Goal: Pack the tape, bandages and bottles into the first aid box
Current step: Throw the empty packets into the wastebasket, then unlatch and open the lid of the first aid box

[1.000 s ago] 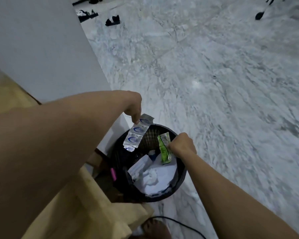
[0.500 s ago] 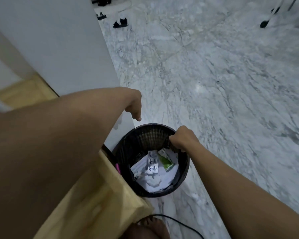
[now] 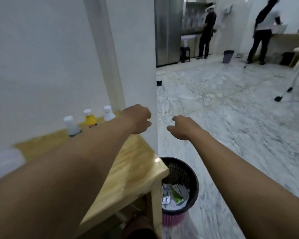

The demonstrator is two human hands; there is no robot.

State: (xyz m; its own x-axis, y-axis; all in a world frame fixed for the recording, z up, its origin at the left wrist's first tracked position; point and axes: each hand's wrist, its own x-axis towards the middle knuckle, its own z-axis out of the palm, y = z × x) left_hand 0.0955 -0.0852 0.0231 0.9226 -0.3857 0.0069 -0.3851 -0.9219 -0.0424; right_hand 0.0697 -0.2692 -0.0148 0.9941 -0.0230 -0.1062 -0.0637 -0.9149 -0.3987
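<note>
Three small bottles stand against the wall on the wooden table (image 3: 133, 163): a white one (image 3: 71, 125), a yellow one with a white cap (image 3: 90, 118) and another white one (image 3: 108, 114). My left hand (image 3: 139, 119) hovers over the table's far end, right of the bottles, fingers curled and holding nothing. My right hand (image 3: 183, 126) hangs over the floor past the table's edge, fingers loosely apart and empty. A blurred white shape (image 3: 3, 161) lies at the table's left edge; I cannot tell what it is. No tape or bandages show.
A black mesh waste bin (image 3: 188, 173) stands on the marble floor by the table corner, holding a silver blister strip (image 3: 166, 195), a green packet (image 3: 177, 195) and paper. A white pillar (image 3: 138, 66) rises behind the table. Two people stand at far counters.
The silver strip and green packet left my hands and now lie in the bin. Both hands rose away from the bin, and my view lifted to the table and room.
</note>
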